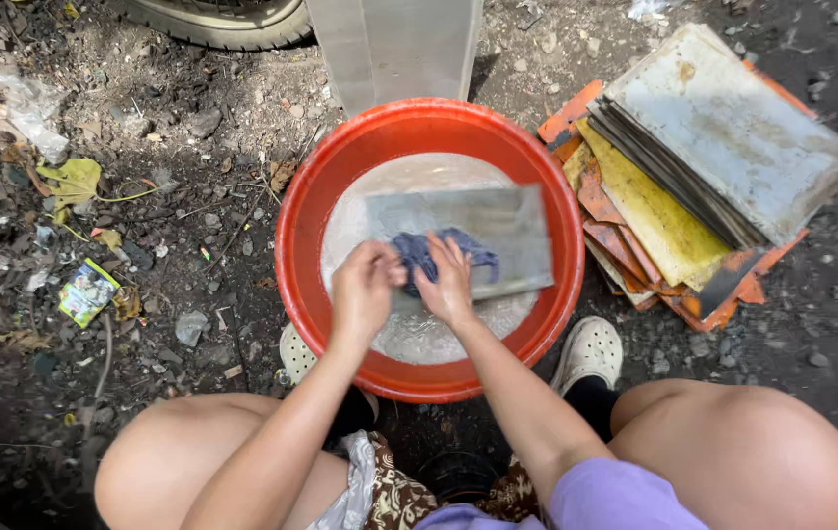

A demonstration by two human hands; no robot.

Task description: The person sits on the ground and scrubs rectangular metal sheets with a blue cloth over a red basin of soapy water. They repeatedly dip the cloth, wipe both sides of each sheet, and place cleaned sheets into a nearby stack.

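Note:
A red plastic basin (pixel 293 231) of cloudy water stands on the ground between my knees. Across the water lies a grey rectangular metal plate (pixel 509 228), tilted a little. My left hand (pixel 364 287) is curled at the plate's near left edge and grips it, with its fingertips touching a crumpled blue cloth (pixel 423 251). My right hand (pixel 449 282) presses down on that cloth, holding it against the plate. Part of the cloth is hidden under my fingers.
A stack of grey, yellow and orange stained plates (pixel 723 137) lies right of the basin. An upright metal sheet (pixel 394 44) and a tyre (pixel 228 20) stand behind it. Litter and stones (pixel 85 290) cover the dirt on the left. My white clogs (pixel 591 348) flank the basin.

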